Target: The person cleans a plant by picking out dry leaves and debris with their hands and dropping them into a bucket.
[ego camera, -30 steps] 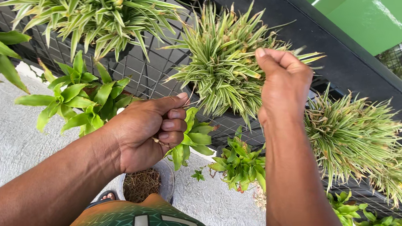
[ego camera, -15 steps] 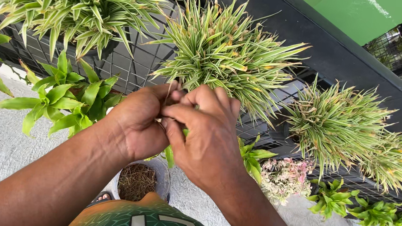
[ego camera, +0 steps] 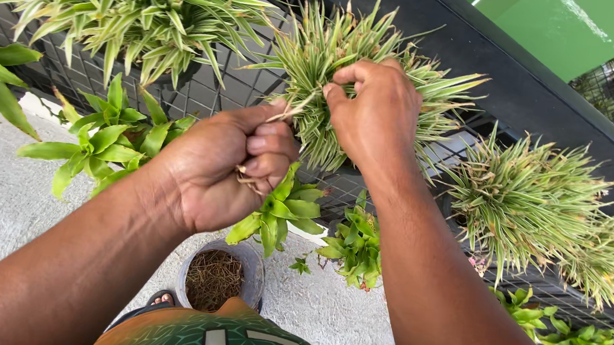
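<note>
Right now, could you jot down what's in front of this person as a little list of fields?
Left hand: closed around a bunch of dry leaf trimmings
Right hand: pinching into the striped grassy plant
Bucket: on the ground below, holds dry brown clippings
Backdrop: black mesh fence with more striped plants hanging along it
Ground plants: broad-leaved green plants at the fence foot

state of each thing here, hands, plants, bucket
left hand: fist closed on dry plant bits
right hand: grip pinched in the striped plant's leaves
striped plant: hanging on the mesh, some leaf tips brown
bucket: upright on the ground, open, holds dry brown trimmings
broad-leaf plant: green, untouched
right striped plant: hanging on the mesh, untouched, tips browning
</note>
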